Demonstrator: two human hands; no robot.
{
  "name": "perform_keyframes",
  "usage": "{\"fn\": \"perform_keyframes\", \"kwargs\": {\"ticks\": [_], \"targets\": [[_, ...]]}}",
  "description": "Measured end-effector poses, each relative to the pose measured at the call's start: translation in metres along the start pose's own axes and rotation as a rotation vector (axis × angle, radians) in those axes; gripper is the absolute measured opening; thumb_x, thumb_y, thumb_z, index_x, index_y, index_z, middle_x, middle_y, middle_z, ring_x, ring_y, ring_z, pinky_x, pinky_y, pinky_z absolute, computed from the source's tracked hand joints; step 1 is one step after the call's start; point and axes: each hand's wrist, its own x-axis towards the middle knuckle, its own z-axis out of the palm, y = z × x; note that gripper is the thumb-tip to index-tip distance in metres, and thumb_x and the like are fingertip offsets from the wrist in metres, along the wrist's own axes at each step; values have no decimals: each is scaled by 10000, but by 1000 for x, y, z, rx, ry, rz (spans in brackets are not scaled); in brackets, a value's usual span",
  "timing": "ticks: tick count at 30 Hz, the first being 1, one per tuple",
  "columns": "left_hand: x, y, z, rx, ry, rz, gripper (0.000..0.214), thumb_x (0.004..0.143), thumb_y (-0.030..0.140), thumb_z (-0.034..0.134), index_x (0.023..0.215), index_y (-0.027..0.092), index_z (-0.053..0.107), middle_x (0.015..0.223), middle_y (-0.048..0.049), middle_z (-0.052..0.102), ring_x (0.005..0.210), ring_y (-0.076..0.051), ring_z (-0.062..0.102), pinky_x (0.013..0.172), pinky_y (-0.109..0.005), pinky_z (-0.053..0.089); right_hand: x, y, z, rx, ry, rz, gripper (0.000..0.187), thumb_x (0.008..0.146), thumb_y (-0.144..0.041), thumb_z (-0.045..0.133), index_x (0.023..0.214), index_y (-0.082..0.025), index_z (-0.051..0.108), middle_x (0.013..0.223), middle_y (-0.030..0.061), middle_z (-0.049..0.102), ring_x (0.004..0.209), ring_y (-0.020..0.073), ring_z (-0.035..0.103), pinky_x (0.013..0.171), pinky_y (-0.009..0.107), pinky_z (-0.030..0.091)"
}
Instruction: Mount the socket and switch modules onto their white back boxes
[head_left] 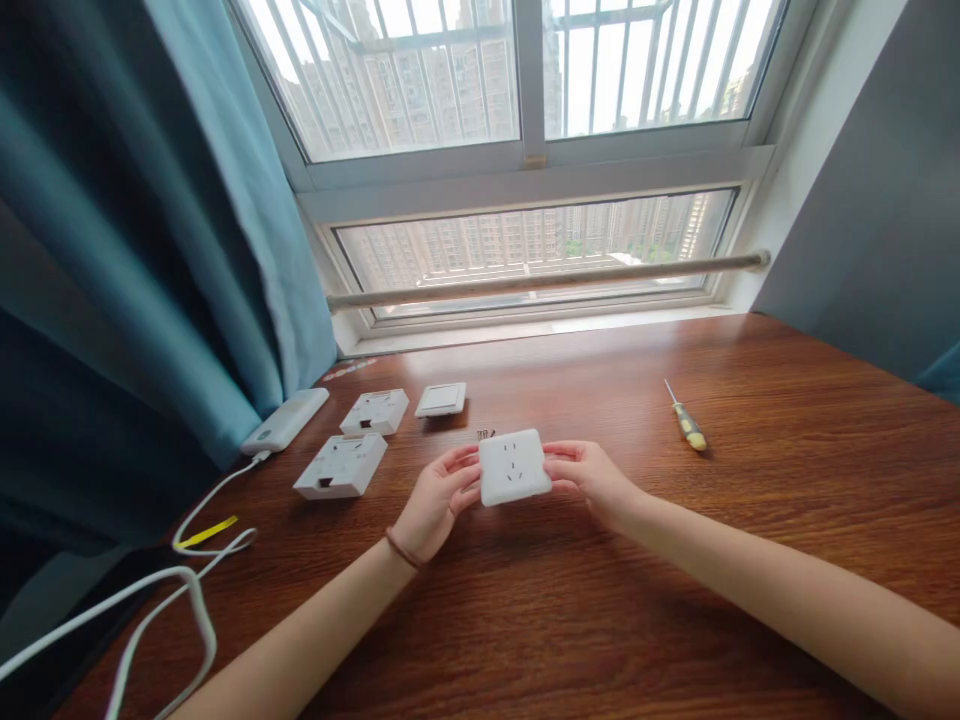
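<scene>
A white wall socket plate (pixel 514 466) with several pin holes on its face is held just above the wooden table (pixel 570 600). My left hand (pixel 435 500) grips its left edge with curled fingers. My right hand (pixel 589 475) pinches its right edge. A few small dark screws (pixel 485 433) lie on the table just behind the plate.
Two white mounting boxes (pixel 341 466) (pixel 375 411) and a white switch plate (pixel 441 399) lie at the left. A white power bank (pixel 285 420) with a white cable (pixel 187 590) sits by the blue curtain (pixel 150 250). A yellow-handled screwdriver (pixel 686 420) lies at the right. The window is behind.
</scene>
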Motion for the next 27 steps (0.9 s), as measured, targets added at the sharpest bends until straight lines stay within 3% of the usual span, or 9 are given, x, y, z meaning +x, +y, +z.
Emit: {"fn": "perform_keyframes", "kwargs": {"ticks": [6, 12, 16, 21, 27], "targets": [[19, -21, 63, 16, -136, -84, 319, 655, 153, 713, 917, 150, 530, 935, -71, 624, 790, -158, 646, 657, -279, 550, -15, -10, -69, -57, 135, -20, 270, 646, -224, 705, 894, -123, 673, 882, 93, 705, 777, 161, 647, 686, 264, 494], [57, -37, 108, 128, -147, -58, 372, 666, 222, 699, 955, 157, 474, 907, -73, 597, 704, -156, 626, 544, -272, 528, -14, -13, -104, -73, 233, -55, 315, 665, -258, 702, 950, -131, 654, 936, 90, 696, 790, 152, 647, 701, 256, 504], [67, -43, 113, 221, -186, -26, 431, 637, 261, 722, 989, 160, 493, 874, -66, 597, 773, -184, 612, 516, -242, 508, -15, -11, -109, -73, 245, -31, 295, 660, -257, 705, 920, -127, 656, 918, 96, 698, 755, 157, 655, 688, 273, 519], [62, -45, 108, 319, -209, 34, 442, 609, 296, 745, 970, 162, 529, 830, -34, 598, 730, -156, 601, 493, -195, 464, -22, -10, -102, -96, 250, 2, 259, 654, -231, 694, 887, -128, 643, 804, 79, 706, 697, 158, 659, 630, 272, 525], [61, -49, 106, 393, -236, 92, 366, 623, 276, 738, 911, 145, 556, 853, -51, 632, 788, -167, 613, 640, -246, 492, -24, -9, -98, -144, 244, 14, 250, 683, -228, 652, 907, -136, 590, 767, 62, 695, 683, 147, 653, 613, 262, 523]]}}
